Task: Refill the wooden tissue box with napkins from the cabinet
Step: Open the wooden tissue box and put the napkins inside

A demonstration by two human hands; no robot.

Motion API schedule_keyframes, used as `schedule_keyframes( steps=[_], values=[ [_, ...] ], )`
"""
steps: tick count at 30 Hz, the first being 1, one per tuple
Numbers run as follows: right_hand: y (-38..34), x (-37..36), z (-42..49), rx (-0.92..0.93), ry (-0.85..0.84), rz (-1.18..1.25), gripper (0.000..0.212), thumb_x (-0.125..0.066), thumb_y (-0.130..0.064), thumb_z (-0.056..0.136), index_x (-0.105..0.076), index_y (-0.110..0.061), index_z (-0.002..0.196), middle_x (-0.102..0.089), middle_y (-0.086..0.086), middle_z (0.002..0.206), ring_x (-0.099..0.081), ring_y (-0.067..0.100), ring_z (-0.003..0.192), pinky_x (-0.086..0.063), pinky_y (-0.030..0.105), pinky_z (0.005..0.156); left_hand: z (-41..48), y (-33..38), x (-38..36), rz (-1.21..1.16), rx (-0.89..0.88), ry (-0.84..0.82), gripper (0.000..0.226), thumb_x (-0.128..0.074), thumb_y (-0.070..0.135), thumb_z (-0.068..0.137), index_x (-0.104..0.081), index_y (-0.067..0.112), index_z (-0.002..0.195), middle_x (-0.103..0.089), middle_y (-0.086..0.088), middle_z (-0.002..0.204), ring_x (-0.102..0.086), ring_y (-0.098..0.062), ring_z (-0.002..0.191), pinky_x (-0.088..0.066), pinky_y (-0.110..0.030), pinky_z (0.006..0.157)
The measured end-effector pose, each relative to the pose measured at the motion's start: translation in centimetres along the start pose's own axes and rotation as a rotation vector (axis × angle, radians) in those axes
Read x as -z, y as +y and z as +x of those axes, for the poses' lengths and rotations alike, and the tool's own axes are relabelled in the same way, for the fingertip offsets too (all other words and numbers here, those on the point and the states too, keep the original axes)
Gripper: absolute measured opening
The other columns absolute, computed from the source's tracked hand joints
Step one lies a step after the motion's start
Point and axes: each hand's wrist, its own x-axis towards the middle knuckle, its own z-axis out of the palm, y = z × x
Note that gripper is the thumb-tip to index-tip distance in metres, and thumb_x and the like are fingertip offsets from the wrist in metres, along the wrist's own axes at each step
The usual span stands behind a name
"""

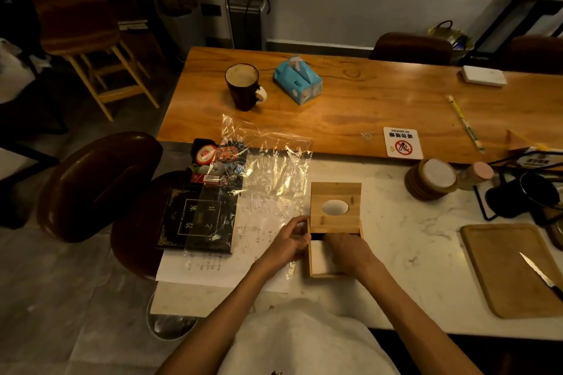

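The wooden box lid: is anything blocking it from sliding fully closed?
Yes. The right hand rests in the open part of the wooden box, on the white napkins, right in the lid path. The left hand holds the lid's corner.

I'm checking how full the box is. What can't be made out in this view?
- Napkins: stack depth hidden by the box wall, lid and right hand.
- Right fingertips: hidden under the lid.
- Knife: handle cut off by the frame's right edge.
- Paper writing: too small to read.

Matt wooden tissue box [335,210], glossy crinkled plastic wrap [268,161], smooth marble counter [405,240]
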Motion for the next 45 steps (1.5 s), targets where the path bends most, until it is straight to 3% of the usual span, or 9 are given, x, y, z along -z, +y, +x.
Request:
schedule_keyframes(
  steps=[6, 13, 18, 21, 29, 32, 35, 39, 45],
  values=[
    [-0.3, -0.8, -0.5, -0.025, -0.008, -0.245, 0.035, -0.049, -0.013, 0.095, -0.053, -0.012, 0.130, -0.061, 0.009, 0.130, -0.057, 0.028, 0.121, -0.042, 0.037, 0.103, -0.3, 0.2, -0.4, -0.031, 0.010, -0.001, 0.043, -0.047, 0.005, 0.100, -0.045, 0.024, 0.137, -0.057, 0.001, 0.124, -0.060, -0.018, 0.103, -0.053, -0.032, 0.081],
    [-1.2, -1.2, -0.5, -0.010, -0.121, -0.025, 0.060, -0.059, -0.026, 0.088, -0.035, -0.018, 0.142, -0.053, 0.012, 0.137, -0.054, 0.033, 0.123, -0.044, 0.044, 0.103, -0.5, 0.6, -0.6, -0.003, 0.021, -0.001, 0.041, -0.045, 0.007, 0.101, -0.045, 0.027, 0.137, -0.050, -0.006, 0.138, -0.056, -0.027, 0.118, -0.052, -0.028, 0.079],
    [-1.6, -0.6, -0.2, 0.022, -0.119, 0.076, 0.041, -0.050, -0.025, 0.093, -0.047, -0.023, 0.133, -0.058, 0.010, 0.132, -0.058, 0.034, 0.114, -0.047, 0.045, 0.096, -0.6, 0.6, -0.6, 0.012, 0.014, 0.017, 0.042, -0.045, 0.007, 0.101, -0.043, 0.024, 0.139, -0.053, -0.004, 0.131, -0.059, -0.017, 0.100, -0.052, -0.023, 0.072],
    [-1.4, -0.8, -0.4, 0.042, -0.120, 0.042, 0.062, -0.063, -0.024, 0.086, -0.037, -0.024, 0.142, -0.049, 0.010, 0.142, -0.051, 0.036, 0.125, -0.044, 0.047, 0.102, -0.8, 0.5, -0.8, 0.002, 0.012, 0.029, 0.041, -0.045, 0.007, 0.102, -0.044, 0.023, 0.139, -0.054, -0.003, 0.124, -0.059, -0.015, 0.099, -0.052, -0.020, 0.069],
    [-1.1, -0.7, -2.3, 0.177, 0.012, 0.153, 0.076, -0.059, -0.012, 0.088, -0.021, -0.020, 0.153, -0.035, 0.006, 0.155, -0.035, 0.027, 0.141, -0.030, 0.037, 0.114, -1.6, 0.4, -1.9, 0.023, -0.021, 0.152, 0.053, -0.047, 0.009, 0.101, -0.032, 0.029, 0.148, -0.053, -0.002, 0.131, -0.056, -0.012, 0.109, -0.053, -0.029, 0.091],
    [0.2, 0.1, -5.5, 0.096, 0.251, 0.350, 0.059, -0.063, -0.009, 0.087, -0.048, -0.028, 0.141, -0.056, 0.000, 0.138, -0.056, 0.023, 0.122, -0.049, 0.035, 0.096, -2.4, 0.0, -3.2, 0.094, -0.057, 0.243, 0.062, -0.051, 0.017, 0.100, -0.018, 0.031, 0.151, -0.053, 0.000, 0.133, -0.053, -0.016, 0.121, -0.045, -0.042, 0.107],
    [1.4, -1.0, -7.5, -0.163, 0.528, 0.202, 0.034, -0.075, -0.009, 0.074, -0.071, -0.019, 0.106, -0.067, 0.009, 0.109, -0.064, 0.031, 0.092, -0.051, 0.038, 0.073, -3.4, -0.5, -4.7, 0.198, -0.094, 0.284, 0.061, -0.055, 0.010, 0.096, -0.018, 0.033, 0.139, -0.052, 0.006, 0.126, -0.055, -0.014, 0.118, -0.050, -0.033, 0.099],
    [1.6, -1.8, -7.5, -0.311, 0.360, 0.199, 0.023, -0.058, -0.029, 0.092, -0.064, -0.021, 0.112, -0.053, 0.017, 0.135, -0.058, 0.037, 0.108, -0.051, 0.041, 0.078, -3.6, -1.5, -5.8, 0.681, -0.230, 0.323, 0.033, -0.053, 0.009, 0.093, -0.037, 0.025, 0.118, -0.048, -0.002, 0.128, -0.060, -0.019, 0.101, -0.051, -0.022, 0.071],
    [0.9, -2.6, -6.0, -0.333, 0.126, 0.157, 0.048, -0.030, -0.054, 0.097, -0.040, -0.031, 0.139, -0.034, 0.009, 0.150, -0.048, 0.031, 0.124, -0.050, 0.043, 0.091, -3.6, -1.3, -6.2, 0.961, -0.169, 0.294, 0.022, -0.043, 0.022, 0.098, -0.061, 0.019, 0.111, -0.033, -0.003, 0.152, -0.049, -0.021, 0.123, -0.051, -0.031, 0.091]
  ],
)
